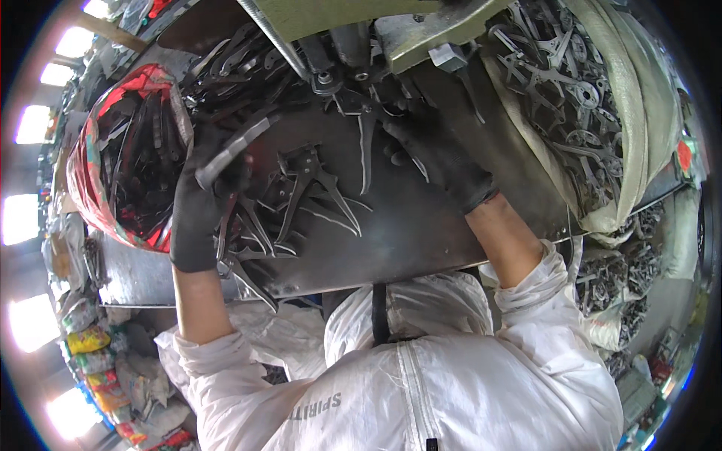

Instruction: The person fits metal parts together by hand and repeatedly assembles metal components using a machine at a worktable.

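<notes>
Curved metal tools (302, 173) by the table's (406, 237) near edge, left hand's (201, 207) grip around a bar-like grey handle (237, 149), right hand's (440, 146) grip on a pliers-shaped piece (366, 146) at the far edge's blocky press (429, 36), woven sack (639, 113) at right edge

A metalworking workshop is showing here. A heavy pale-green machine (331, 16) is jutting in at the top centre, standing over a dark, scuffed metal bench (406, 233). Plier-like metal pieces (304, 177) are lying left of centre, while dark parts (139, 165) are filling a red sack (86, 180) at the left. Bare grey castings (560, 75) are crowding a pale sack (647, 83) at the upper right. Along the left edge, bright windows (31, 218) are glaring beside piled bags (89, 340).
</notes>
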{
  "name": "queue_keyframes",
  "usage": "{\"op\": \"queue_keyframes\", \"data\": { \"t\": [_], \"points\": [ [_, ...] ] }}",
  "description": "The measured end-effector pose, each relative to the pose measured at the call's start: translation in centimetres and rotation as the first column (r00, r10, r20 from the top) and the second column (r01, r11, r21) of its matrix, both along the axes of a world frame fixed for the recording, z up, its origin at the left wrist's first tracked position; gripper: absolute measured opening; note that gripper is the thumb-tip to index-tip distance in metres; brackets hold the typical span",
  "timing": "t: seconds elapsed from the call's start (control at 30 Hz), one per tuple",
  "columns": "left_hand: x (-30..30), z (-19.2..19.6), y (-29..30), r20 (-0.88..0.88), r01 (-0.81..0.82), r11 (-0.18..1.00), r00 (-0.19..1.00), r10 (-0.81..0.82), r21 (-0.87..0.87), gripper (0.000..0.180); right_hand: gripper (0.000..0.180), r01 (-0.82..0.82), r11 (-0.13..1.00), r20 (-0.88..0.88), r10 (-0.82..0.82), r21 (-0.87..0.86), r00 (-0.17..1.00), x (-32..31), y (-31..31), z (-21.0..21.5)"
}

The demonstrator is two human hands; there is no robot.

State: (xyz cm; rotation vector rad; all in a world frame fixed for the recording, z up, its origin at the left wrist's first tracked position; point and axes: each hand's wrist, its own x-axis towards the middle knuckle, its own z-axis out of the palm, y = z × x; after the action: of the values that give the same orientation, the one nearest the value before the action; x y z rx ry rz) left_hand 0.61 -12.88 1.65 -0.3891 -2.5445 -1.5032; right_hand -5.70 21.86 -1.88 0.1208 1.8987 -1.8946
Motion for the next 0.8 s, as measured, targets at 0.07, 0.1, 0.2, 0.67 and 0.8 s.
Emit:
{"op": "queue_keyframes", "data": {
  "t": [0.07,0.1,0.2,0.67,0.8],
  "points": [
    [-0.3,1.0,1.8,0.383,-0.096,0.933,0.922,-0.048,0.347,0.053,0.035,0.046,0.995,-0.105,-0.055,-0.09,0.993,0.6,0.1,-0.7],
    [-0.6,1.9,3.1,0.671,-0.31,0.759,0.709,-0.218,0.573,0.068,0.035,0.06,0.995,-0.105,-0.068,-0.079,0.992,1.0,0.2,-1.3],
    [0.3,4.3,10.2,0.511,-0.014,0.755,0.744,-0.431,0.656,0.079,0.039,0.011,0.967,-0.105,-0.039,-0.253,0.994,1.0,-0.3,-3.2],
    [-2.4,-2.8,13.9,0.656,-0.171,0.948,0.753,-0.05,0.268,0.042,0.034,0.46,0.851,-0.76,-0.12,0.252,0.639,-4.6,7.7,-2.5],
    [-3.0,-2.9,15.1,0.496,-0.089,0.947,0.864,-0.08,0.309,0.062,0.03,0.177,0.981,-0.175,-0.188,-0.074,0.967,-1.0,3.0,1.5]
  ]
}}
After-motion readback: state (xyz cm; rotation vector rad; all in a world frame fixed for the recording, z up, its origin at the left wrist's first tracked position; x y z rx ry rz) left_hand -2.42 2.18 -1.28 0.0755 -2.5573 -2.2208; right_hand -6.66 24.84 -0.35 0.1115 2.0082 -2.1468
